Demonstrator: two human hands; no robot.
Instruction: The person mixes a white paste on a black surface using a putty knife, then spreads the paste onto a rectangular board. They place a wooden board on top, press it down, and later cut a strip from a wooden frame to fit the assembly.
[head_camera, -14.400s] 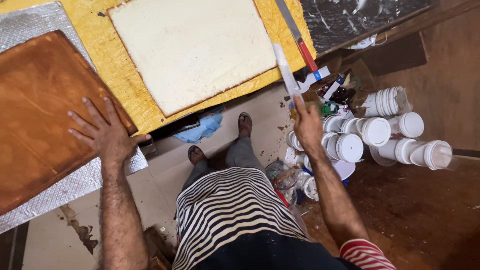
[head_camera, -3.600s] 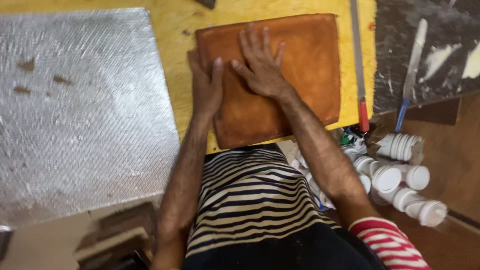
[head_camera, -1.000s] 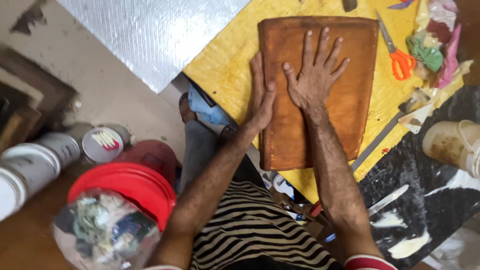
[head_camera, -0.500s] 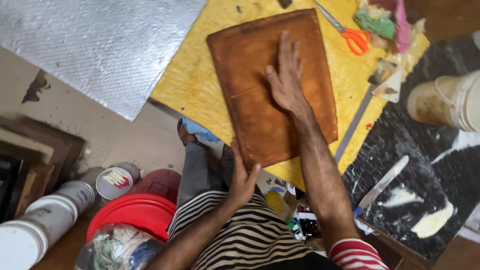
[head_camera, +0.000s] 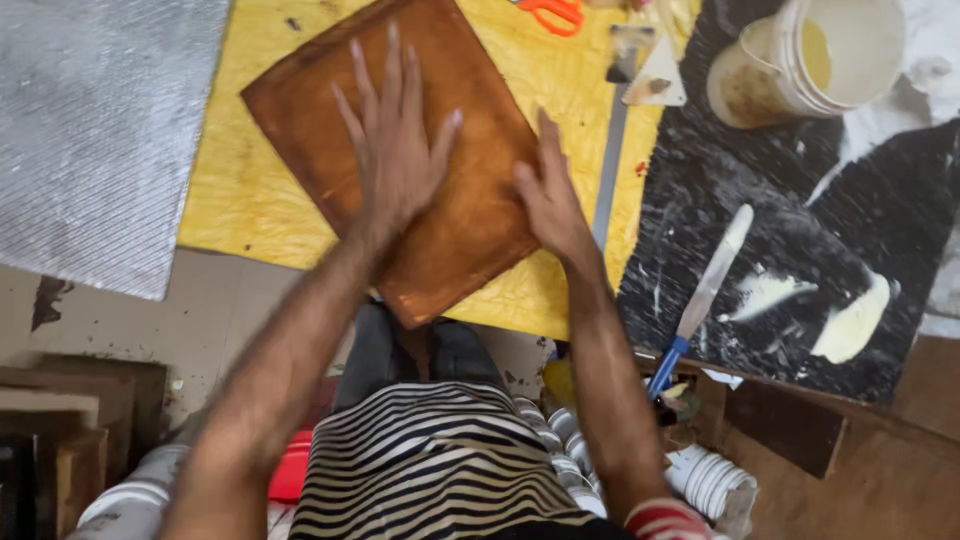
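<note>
Brown sheet (head_camera: 430, 160) on yellow board (head_camera: 250, 190) | both hands flat, open: left (head_camera: 395, 150), right (head_camera: 545, 195) | black slab (head_camera: 800, 230) right

Brown sheet (head_camera: 440, 190) — matt leather, smooth.

Left hand (head_camera: 395, 160) and right hand (head_camera: 548, 195) press flat on a brown leather sheet (head_camera: 470, 215) over yellow board (head_camera: 245, 195).

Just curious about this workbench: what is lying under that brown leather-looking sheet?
The brown sheet lies on a yellow sheet, which shows around its edges. Both hands, left hand and right hand, press flat on top. Whatever sits directly beneath the brown sheet's middle is covered.
</note>
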